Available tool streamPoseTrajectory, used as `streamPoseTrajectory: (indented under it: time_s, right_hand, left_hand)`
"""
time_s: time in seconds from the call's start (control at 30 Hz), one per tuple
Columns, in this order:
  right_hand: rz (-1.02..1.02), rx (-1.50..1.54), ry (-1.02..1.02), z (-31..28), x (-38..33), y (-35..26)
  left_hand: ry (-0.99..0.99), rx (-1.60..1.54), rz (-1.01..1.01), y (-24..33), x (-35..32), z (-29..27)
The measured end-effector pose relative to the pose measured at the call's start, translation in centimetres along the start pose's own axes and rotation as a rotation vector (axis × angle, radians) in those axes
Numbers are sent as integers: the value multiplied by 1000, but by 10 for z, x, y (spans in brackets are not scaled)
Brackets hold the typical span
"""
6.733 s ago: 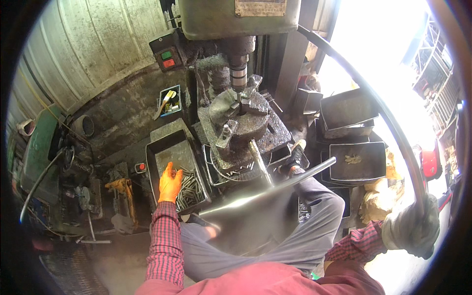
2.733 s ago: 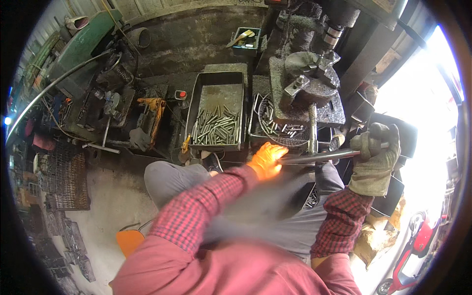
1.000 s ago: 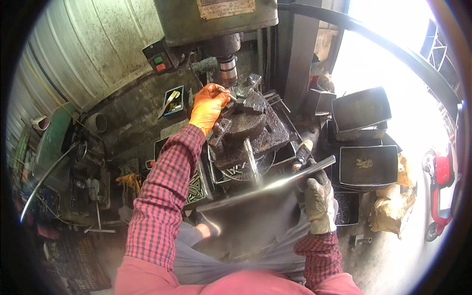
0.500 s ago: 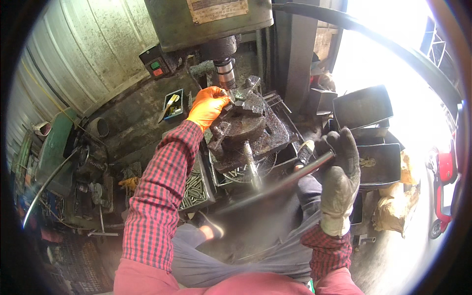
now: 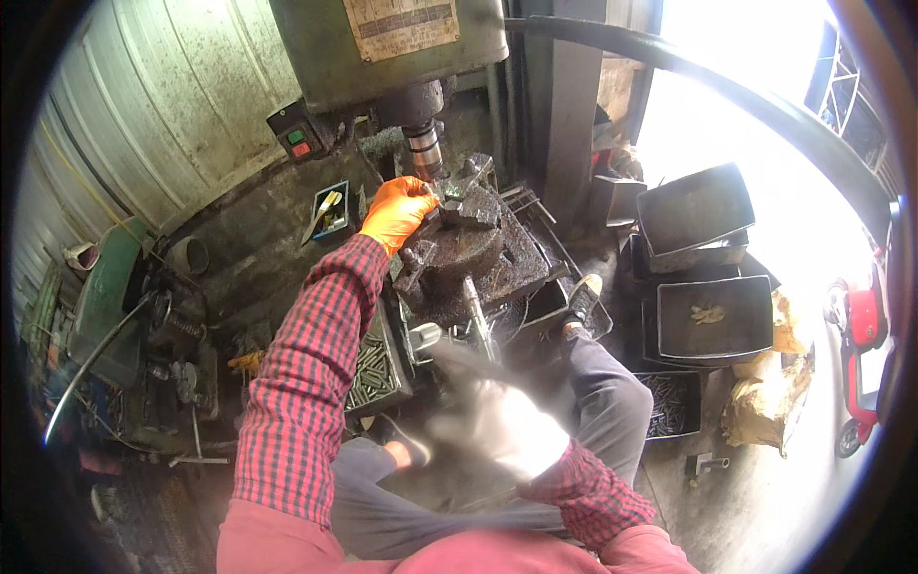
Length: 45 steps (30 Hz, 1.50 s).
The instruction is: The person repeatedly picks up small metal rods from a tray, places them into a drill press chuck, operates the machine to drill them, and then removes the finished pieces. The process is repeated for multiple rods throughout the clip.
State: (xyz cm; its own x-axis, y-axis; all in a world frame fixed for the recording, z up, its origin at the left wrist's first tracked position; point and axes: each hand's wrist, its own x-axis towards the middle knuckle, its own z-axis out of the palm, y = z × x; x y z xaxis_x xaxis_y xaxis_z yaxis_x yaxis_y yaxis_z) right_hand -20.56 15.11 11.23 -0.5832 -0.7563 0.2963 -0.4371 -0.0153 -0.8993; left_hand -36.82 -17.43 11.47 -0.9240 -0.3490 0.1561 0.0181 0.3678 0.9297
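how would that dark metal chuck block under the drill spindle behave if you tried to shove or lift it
The chuck block looks like thick solid metal, so probably heavy and stiff. Its broad, squat base suggests it would resist tipping or rolling. The surface looks dark and possibly oily, so the left hand in its orange glove might slip on it.

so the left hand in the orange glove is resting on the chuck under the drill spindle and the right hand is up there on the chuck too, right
Not quite. The left hand, in the orange glove, is on the chuck under the drill spindle, but the right hand is not. The head view shows it lower down, blurred, in a grey glove, over the lap and apart from the chuck.
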Motion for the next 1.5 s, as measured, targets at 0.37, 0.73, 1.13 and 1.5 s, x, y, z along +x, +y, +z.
streamPoseTrajectory:
  time_s: [0.37, 0.73, 1.13, 1.5]
  right_hand:
    - [-322, -270, -131, -30, 17, -78]
    - [60, -1010, 223, -43, -9, 79]
    - [-327, -451, 106, -50, 23, -21]
    - [306, -597, 289, -18, -6, 112]
  left_hand:
    - [7, 104, -51, 0, -3, 12]
    - [-28, 75, 31, 3, -7, 6]
    - [-30, 15, 24, -3, -3, 5]
    - [-32, 33, 44, 4, -4, 4]
